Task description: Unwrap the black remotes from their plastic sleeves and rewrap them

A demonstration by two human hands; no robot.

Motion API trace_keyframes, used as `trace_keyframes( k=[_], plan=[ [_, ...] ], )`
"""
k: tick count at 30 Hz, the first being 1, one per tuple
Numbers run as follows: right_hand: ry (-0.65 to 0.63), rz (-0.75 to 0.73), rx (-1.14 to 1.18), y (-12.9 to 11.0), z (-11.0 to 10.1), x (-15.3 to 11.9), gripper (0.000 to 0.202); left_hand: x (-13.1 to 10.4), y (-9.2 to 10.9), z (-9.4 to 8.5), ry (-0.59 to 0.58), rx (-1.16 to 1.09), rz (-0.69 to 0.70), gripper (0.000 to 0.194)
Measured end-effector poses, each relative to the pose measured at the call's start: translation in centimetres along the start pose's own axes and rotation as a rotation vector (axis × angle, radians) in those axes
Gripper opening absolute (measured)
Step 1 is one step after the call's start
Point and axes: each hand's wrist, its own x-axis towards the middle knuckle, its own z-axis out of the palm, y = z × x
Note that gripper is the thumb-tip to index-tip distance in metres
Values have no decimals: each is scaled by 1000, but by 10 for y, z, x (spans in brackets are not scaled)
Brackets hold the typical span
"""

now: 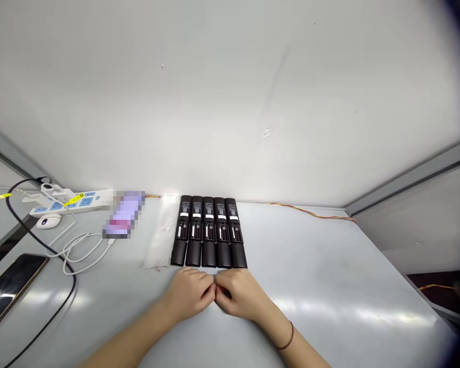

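Several black remote controls (209, 209) lie side by side on the grey table (310, 266), backs up, their battery compartments uncovered. A row of black battery covers (209, 254) lies along their near ends. Just below the covers, my left hand (191, 292) rests on the table with its fingers curled in. My right hand (237, 294) is curled the same way beside it, and the two hands touch at the knuckles and thumbs. Nothing shows in either fist. A dark red band circles my right wrist.
Left of the remotes lies a clear plastic bag (161, 230). Farther left are a lit phone (125, 213), a white power strip (86, 201), a white mouse (48, 221), tangled cables and a dark phone (13, 283). Thin coloured wires (310, 212) run along the back edge.
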Motion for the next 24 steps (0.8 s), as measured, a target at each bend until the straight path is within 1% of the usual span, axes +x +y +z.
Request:
trace_keyframes(
  k=[6,18,24],
  plan=[
    [-12,8,-3,0,-1,0,14,1,1,-2,-18,-48,-35,23],
    [-6,25,32,1,0,-1,14,0,1,-1,-55,-33,-57,22],
    [-2,30,32,0,0,-1,15,0,1,-2,-55,-33,-61,22]
  ],
)
